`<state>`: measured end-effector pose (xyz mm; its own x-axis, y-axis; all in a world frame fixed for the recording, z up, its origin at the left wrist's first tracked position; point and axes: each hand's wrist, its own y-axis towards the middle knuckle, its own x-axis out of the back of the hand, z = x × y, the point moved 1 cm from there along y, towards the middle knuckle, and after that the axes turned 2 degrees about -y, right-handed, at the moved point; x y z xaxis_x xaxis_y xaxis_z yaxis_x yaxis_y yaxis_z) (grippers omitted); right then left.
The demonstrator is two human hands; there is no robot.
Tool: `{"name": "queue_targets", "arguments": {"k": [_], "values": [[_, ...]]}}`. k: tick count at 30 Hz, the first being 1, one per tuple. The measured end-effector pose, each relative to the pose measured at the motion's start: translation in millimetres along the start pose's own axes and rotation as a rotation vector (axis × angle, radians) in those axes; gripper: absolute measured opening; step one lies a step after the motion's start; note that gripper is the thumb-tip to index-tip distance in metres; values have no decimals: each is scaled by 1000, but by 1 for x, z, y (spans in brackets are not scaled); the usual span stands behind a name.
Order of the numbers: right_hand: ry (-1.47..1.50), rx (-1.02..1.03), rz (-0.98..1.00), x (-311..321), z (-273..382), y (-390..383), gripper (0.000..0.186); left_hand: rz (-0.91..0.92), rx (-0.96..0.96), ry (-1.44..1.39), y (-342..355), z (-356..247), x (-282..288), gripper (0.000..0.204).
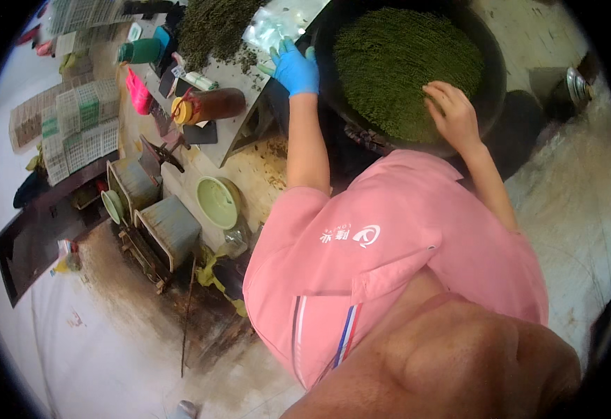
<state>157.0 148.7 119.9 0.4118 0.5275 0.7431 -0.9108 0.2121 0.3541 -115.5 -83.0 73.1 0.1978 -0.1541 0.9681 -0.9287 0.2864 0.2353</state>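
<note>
A big dark round pan [490, 98] holds a heap of small green leaves [403, 63]. My right hand [452, 112] is bare and lies on the near right side of the heap, fingers slightly bent into the leaves. My left hand [295, 66] wears a blue glove and rests with spread fingers at the pan's left rim, beside a clear plastic bag [270, 28] on the counter. Neither hand grips anything. My pink shirt [389, 258] fills the lower middle of the view.
On the counter [232, 133] to the left are a second pile of green leaves [211, 28], a brown bottle with a yellow cap [207, 105], a pink object [137, 91] and a teal jar [141, 50]. Below stand a green bowl [218, 202], metal boxes [169, 230] and white mesh baskets [75, 119].
</note>
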Motion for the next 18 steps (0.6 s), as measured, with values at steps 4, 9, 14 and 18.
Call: {"name": "queue_targets", "arguments": {"k": [4, 9, 14, 18], "values": [[-204, -40, -185, 15, 2, 15, 58, -116, -510, -424, -47, -66, 48, 13], [116, -279, 259, 5, -43, 4, 46, 253, -536, -754, -105, -111, 76, 12], [564, -478, 175, -8, -22, -18, 20, 354, -512, -792, -115, -95, 60, 12], [572, -600, 401, -9, -29, -29, 20, 482, -291, -955, -123, -96, 65, 12]]}}
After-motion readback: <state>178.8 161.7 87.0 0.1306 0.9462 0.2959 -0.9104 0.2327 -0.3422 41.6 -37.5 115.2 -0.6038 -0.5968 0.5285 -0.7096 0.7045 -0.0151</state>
